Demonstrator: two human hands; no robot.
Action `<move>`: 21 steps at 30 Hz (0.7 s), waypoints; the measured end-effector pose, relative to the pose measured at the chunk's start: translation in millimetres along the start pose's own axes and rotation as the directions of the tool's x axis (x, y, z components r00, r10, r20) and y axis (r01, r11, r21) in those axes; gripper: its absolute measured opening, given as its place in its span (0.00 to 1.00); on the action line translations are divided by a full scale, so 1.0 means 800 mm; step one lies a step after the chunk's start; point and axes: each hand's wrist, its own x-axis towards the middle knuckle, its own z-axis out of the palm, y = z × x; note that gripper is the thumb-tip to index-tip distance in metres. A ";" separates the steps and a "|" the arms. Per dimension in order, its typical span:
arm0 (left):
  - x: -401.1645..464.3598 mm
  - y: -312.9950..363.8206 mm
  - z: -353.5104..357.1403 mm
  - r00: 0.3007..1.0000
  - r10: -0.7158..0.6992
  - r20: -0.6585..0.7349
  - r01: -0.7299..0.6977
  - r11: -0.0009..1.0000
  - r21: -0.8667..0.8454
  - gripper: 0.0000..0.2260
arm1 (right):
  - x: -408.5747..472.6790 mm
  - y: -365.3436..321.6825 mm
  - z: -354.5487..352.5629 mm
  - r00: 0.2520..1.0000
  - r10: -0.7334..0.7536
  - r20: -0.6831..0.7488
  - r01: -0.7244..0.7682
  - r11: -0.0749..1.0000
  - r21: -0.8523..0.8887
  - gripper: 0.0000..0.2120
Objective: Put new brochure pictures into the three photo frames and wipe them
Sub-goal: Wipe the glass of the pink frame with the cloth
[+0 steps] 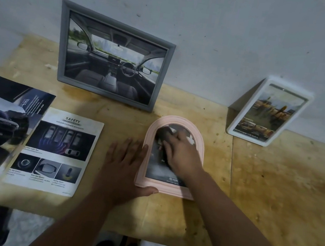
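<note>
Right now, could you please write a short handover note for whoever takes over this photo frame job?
Left hand: flat on the wooden table, thumb bracing the pink arched frame at its lower edge.
Right hand: on the pink frame's glass, pressing a dark cloth; its grip is blurred.
Grey frame and white frame lean on the wall, both with pictures.
Brochure pages lie left.
Done: all three hold pictures.
Left: finish wiping the pink frame; whether the others are wiped cannot be told.

Pink arched frame (168, 189), grey frame (118, 20), white frame (265, 139), possibly dark cloth (163, 134), yellowish wooden table (275, 183).
</note>
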 end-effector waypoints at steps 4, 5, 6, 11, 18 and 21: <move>-0.002 -0.002 0.001 1.000 0.003 0.004 -0.003 1.000 -0.004 0.54 | -0.056 -0.019 0.008 0.987 -0.133 0.087 0.136 0.990 -0.036 0.20; -0.001 -0.002 0.002 1.000 0.007 0.005 -0.007 1.000 -0.003 0.53 | -0.069 -0.021 0.004 0.980 -0.161 0.120 0.166 0.986 -0.028 0.19; -0.001 -0.003 0.002 1.000 0.012 0.004 -0.012 1.000 -0.003 0.53 | -0.080 -0.021 -0.003 0.969 -0.188 0.163 0.191 0.982 -0.003 0.18; -0.001 -0.002 0.000 1.000 0.022 -0.018 -0.022 1.000 -0.014 0.54 | -0.034 -0.001 -0.053 0.963 0.007 0.268 -0.122 0.901 0.416 0.11; -0.001 -0.002 0.001 1.000 0.002 0.005 -0.002 1.000 -0.009 0.55 | 0.004 -0.011 -0.011 0.988 0.136 0.079 -0.148 0.973 0.179 0.13; -0.001 -0.002 0.001 1.000 0.009 0.005 -0.009 1.000 -0.008 0.54 | -0.035 -0.022 -0.007 0.987 0.013 0.159 -0.040 0.985 0.168 0.15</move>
